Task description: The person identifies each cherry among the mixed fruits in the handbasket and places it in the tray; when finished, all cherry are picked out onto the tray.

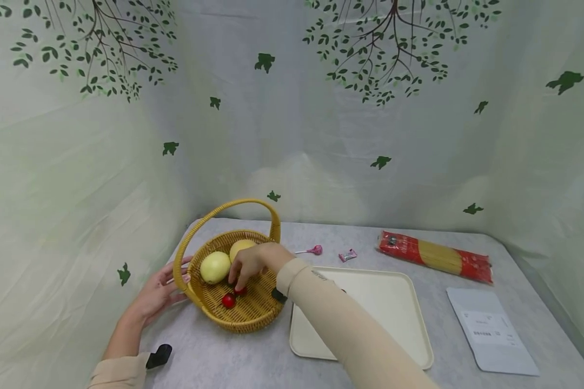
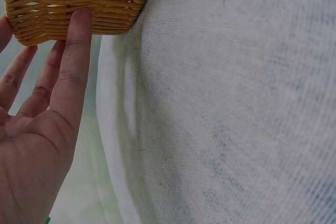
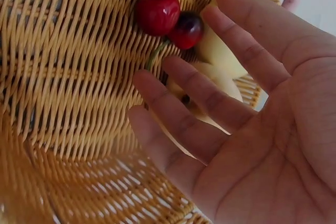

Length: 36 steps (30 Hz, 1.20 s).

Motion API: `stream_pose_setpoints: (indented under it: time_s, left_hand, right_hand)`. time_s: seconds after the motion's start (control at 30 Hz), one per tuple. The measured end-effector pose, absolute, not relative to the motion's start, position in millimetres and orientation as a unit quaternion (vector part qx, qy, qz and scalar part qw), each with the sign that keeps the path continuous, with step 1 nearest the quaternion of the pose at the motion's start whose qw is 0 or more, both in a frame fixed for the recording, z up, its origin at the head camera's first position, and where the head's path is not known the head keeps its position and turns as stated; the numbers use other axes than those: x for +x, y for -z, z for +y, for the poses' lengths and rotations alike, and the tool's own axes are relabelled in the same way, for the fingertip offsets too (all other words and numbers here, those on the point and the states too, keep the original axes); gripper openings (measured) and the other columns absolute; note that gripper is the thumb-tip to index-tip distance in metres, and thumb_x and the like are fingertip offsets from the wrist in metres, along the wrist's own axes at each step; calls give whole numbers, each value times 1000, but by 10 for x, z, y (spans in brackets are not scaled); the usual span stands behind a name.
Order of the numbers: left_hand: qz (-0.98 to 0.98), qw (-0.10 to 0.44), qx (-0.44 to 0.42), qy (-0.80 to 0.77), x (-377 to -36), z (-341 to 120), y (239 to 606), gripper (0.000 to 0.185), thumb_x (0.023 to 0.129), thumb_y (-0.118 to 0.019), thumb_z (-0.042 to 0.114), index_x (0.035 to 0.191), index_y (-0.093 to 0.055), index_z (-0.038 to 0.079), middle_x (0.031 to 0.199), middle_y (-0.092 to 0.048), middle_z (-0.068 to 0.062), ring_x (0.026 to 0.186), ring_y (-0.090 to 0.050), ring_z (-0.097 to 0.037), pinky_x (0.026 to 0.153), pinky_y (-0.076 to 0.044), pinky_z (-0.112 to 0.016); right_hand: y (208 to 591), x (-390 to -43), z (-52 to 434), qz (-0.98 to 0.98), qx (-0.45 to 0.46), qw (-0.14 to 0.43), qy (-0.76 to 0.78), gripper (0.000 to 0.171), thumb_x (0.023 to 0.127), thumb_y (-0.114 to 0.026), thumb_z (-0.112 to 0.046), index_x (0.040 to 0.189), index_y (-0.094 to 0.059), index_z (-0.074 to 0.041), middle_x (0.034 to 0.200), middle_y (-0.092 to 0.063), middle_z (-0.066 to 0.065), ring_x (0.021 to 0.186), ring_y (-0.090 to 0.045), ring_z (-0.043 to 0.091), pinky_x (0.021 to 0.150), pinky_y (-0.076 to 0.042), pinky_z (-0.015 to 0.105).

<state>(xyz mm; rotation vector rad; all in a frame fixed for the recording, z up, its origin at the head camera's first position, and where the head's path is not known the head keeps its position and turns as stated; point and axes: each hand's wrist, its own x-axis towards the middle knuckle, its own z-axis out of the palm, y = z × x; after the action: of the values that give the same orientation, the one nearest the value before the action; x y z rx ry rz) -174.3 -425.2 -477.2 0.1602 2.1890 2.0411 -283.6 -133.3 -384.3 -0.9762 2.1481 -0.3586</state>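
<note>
A wicker basket (image 1: 243, 325) with a tall arched handle (image 1: 179, 265) stands at the left of the table. Two round pale yellow fruits (image 1: 215, 268) lie inside it, along with dark red cherries (image 3: 157, 13). My left hand (image 1: 156, 294) rests against the basket's left side, its fingers fairly straight on the weave in the left wrist view. Inside the basket is my right hand (image 1: 253, 262), reaching over the rim. In the right wrist view its fingers are spread and slightly bent, with the fingertips close to the cherries and nothing gripped. It partly hides one yellow fruit.
Right of the basket lies a cream tray (image 1: 389, 313), partly under my right forearm. Behind it are a pink lollipop (image 1: 316, 249) and a small wrapped candy (image 1: 347, 255). A red-ended pack of spaghetti (image 1: 438, 256) and a grey flat packet (image 1: 491, 329) lie farther right.
</note>
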Motion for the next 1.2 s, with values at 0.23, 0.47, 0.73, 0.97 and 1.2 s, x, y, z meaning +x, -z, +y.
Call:
stream_pose_setpoints:
  time_s: [0.23,0.47,0.73,0.97,1.2]
  left_hand:
    - [737,69,43,-671,-1743,-4226,4792,58,112,-57,11,165,-35,9,138,-59,13,117,-68,-8,92,-63,-35]
    - [731,70,47,-677,-1745,-4232,4806,58,112,-57,10,165,-35,9,138,-61,15,120,-67,-5,92,-64,-35]
    - [742,70,30,-666,-1747,-4243,4774,61,111,-59,13,166,-32,7,135,-61,17,120,-66,-2,92,-63,-34]
    - [754,69,22,-653,-1750,-4232,4741,65,111,-60,16,167,-30,6,136,-59,13,120,-66,-3,93,-63,-34]
    - [756,70,23,-650,-1754,-4228,4736,65,111,-60,16,167,-28,5,135,-60,14,119,-66,-3,92,-63,-34]
  right_hand:
    - [3902,-2820,-1402,839,-380,371,118,28,104,-73,-28,132,-77,-29,123,-69,-16,106,-58,6,106,-56,44]
    - [3919,-2780,-1406,837,-363,387,132,28,104,-73,-24,132,-77,-27,117,-71,-16,104,-59,7,105,-57,43]
    - [3922,-2731,-1410,822,-358,411,168,26,105,-71,-15,130,-77,-18,99,-67,-8,82,-56,12,99,-56,39]
    - [3976,-2703,-1452,829,-369,388,162,29,100,-76,-8,128,-78,-15,114,-72,-7,93,-64,2,103,-59,30]
    - [3973,-2694,-1453,837,-371,375,143,25,98,-79,-8,122,-79,-16,108,-72,-8,88,-63,2,98,-60,28]
